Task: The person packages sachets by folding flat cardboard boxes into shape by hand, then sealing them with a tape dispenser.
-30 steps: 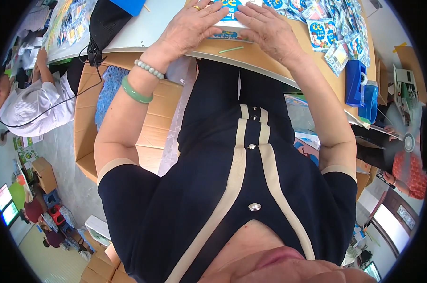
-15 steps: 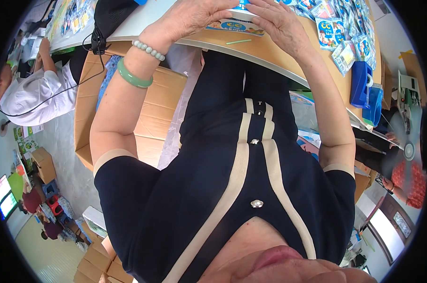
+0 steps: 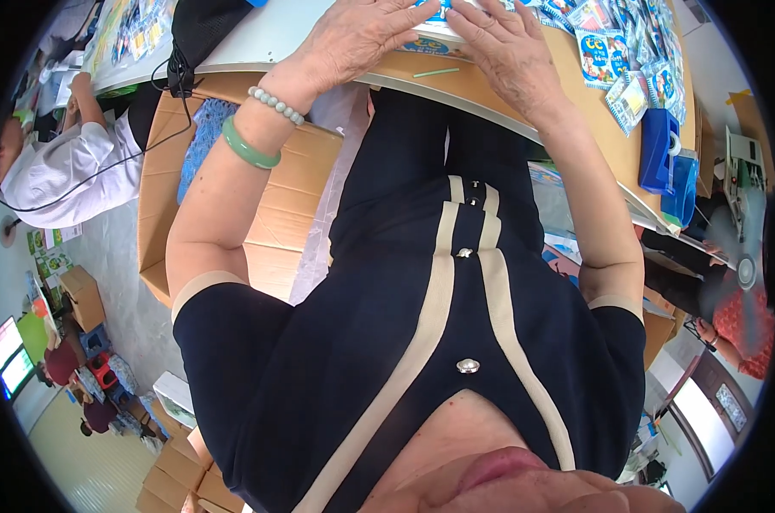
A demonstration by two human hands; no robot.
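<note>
A blue and white printed box (image 3: 428, 43) lies at the table's near edge, cut off by the top of the picture. My left hand (image 3: 353, 41) rests on its left side, fingers stretched over the top. From the right, my right hand (image 3: 514, 61) reaches over the same box with its fingers spread and extended. Part of the box is hidden beneath both hands. Just in front of it lies a thin green stick (image 3: 436, 73). Right of my right hand, small blue printed packets (image 3: 604, 58) are heaped on the table.
A blue tape dispenser (image 3: 659, 152) stands at the table's right edge. On the left are a black bag (image 3: 206, 34) with a cable and an open cardboard box (image 3: 281, 201) below the table. A person in white (image 3: 79, 171) works at the far left; more people are farther off.
My hands have shifted slightly down toward me over the box, covering more of its front. My right hand's fingers have moved a little. The whole view has tilted slightly.
</note>
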